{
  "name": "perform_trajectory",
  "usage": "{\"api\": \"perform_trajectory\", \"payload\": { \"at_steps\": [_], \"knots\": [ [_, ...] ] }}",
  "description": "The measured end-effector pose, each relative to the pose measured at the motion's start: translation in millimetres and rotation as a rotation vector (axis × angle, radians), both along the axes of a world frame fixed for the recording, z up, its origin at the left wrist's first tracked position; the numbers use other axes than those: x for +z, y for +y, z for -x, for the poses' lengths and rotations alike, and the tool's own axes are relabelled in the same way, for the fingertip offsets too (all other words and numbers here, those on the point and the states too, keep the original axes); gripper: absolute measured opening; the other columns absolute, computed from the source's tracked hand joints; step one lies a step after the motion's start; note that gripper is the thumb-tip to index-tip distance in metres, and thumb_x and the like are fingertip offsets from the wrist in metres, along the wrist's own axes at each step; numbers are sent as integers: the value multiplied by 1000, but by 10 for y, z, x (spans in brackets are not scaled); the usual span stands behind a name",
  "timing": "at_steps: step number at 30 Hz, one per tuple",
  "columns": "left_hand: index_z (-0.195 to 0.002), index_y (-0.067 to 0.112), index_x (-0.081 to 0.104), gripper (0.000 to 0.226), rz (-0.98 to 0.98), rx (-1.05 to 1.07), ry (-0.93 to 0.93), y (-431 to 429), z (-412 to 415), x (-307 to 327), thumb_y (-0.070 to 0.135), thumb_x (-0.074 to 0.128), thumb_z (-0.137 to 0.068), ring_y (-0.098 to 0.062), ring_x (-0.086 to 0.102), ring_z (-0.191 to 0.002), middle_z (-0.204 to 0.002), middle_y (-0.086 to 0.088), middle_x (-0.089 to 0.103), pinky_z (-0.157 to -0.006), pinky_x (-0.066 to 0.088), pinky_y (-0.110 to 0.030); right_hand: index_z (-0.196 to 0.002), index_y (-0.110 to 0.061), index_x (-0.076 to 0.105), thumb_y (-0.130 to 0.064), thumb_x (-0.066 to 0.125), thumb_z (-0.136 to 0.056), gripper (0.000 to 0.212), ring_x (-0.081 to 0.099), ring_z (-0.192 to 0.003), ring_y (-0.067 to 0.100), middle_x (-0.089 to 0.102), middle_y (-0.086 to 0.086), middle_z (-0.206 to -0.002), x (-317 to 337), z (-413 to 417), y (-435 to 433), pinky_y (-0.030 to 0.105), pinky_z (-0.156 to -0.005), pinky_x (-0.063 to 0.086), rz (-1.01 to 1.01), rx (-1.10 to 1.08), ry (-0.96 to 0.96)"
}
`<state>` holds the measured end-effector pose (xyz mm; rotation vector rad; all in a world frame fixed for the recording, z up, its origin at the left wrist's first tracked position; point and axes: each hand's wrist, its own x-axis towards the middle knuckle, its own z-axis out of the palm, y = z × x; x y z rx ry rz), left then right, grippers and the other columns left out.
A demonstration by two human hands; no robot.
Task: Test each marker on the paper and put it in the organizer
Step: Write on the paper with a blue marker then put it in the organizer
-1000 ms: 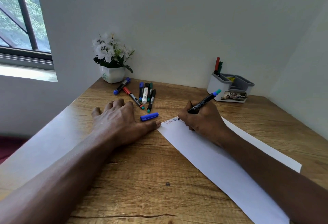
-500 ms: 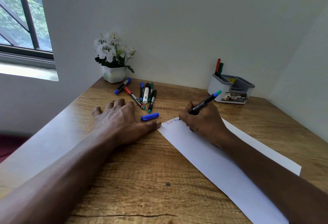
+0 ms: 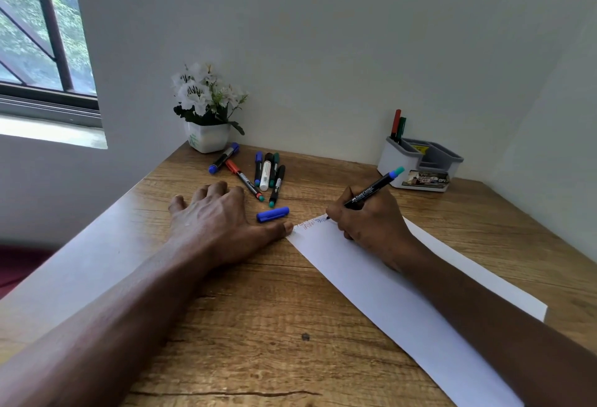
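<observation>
A potted white flower [image 3: 206, 109] (in the desk's [image 3: 258, 326] far corner) beside a window [image 3: 38, 35].

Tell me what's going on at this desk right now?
A person is testing a marker: the right hand writes with it at the top of the paper, while the left hand rests flat, thumb pinning the paper's corner. Its blue cap lies nearby. Six markers wait; two already stand in the organizer.
</observation>
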<state>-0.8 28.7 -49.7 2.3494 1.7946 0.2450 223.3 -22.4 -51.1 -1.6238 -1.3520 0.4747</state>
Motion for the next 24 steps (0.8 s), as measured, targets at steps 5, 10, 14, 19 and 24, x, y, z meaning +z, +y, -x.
{"api": "perform_trajectory", "payload": {
  "at_steps": [5,10,14,19,24],
  "knots": [
    [-149,30,42,112,-4,4,3,10,2,-3,101,37,-63,-26,30,-148,-162,-3,34,-118,21,-57,-77,-11,67,-16,75,-87,13,58,-49,12,65,4,-59,3,-26,5,21,-45,45,12,-38,131],
    [-148,29,43,112,-9,5,3,11,2,-12,101,36,-63,-26,31,-148,-160,-3,36,-118,22,-58,-74,-8,68,-17,77,-84,16,59,-50,13,65,0,-55,-11,-14,23,30,-56,52,8,-18,10],
    [-148,30,43,112,-9,8,3,13,1,-12,102,36,-63,-26,31,-148,-161,-2,36,-118,22,-58,-75,-9,66,-16,76,-86,16,58,-48,12,64,3,-57,-5,-6,14,24,-48,48,-1,-47,63],
    [-149,29,43,113,-5,8,-3,6,-3,-3,102,36,-63,-26,30,-148,-161,-3,35,-118,21,-58,-80,-9,69,-19,76,-87,14,60,-51,12,67,4,-62,-9,-4,16,25,-53,53,23,-45,51],
    [-150,29,42,113,-7,13,-17,-4,0,3,101,38,-64,-25,30,-148,-161,-2,35,-117,23,-56,-76,-7,67,-18,77,-85,18,60,-48,14,65,3,-57,0,-15,24,24,-48,47,15,-55,16]
  ]
}}
